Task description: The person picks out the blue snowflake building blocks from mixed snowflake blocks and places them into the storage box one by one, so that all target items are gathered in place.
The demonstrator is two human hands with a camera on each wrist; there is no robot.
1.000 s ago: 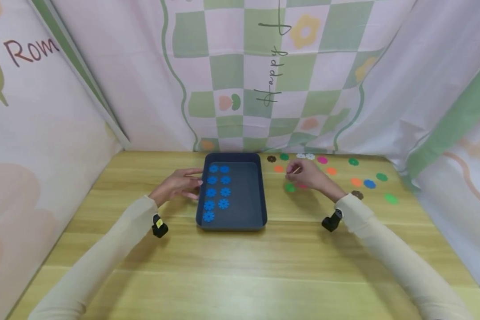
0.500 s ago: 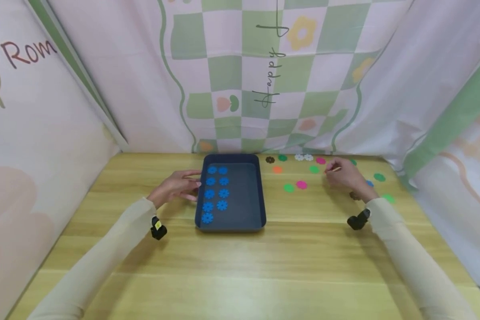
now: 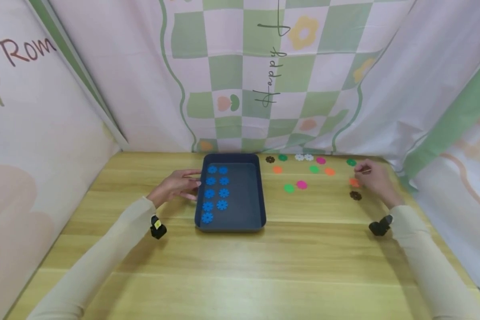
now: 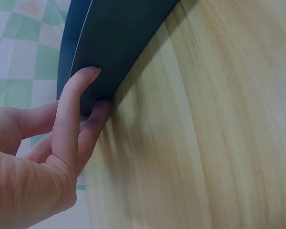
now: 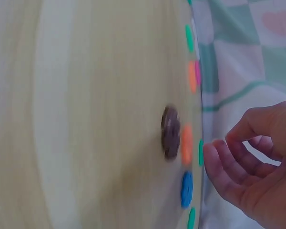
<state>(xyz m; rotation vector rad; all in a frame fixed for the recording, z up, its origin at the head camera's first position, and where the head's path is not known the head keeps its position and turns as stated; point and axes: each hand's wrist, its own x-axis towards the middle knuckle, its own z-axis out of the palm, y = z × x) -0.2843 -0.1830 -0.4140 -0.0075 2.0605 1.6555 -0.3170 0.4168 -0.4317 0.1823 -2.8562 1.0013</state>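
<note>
My left hand (image 3: 180, 184) is at the left side of a dark blue-grey tray (image 3: 246, 195), fingers spread and fingertips against its outer wall (image 4: 117, 43). Inside the tray, several blue flower-shaped discs (image 3: 223, 181) lie in two columns along the left. At the far right, my right hand (image 3: 373, 178) hovers over the loose discs, fingers bent, thumb near the index finger, nothing visible between them. Close by it are an orange disc (image 3: 354, 182), a brown one (image 3: 355, 195) and a dark green one (image 3: 351, 162). A blue disc (image 5: 187, 189) shows in the right wrist view; the hand hides it from the head.
More discs lie scattered right of the tray: pink (image 3: 302, 184), light green (image 3: 289, 188), orange (image 3: 278, 170), white (image 3: 304, 157) and brown (image 3: 270, 159). A patterned curtain (image 3: 260, 75) hangs right behind the table's back edge. The wooden table (image 3: 240, 271) extends toward me.
My right hand has moved rightward across the loose discs, from near the tray to the far right group, uncovering green and orange discs. My left hand and the tray stay in place.
</note>
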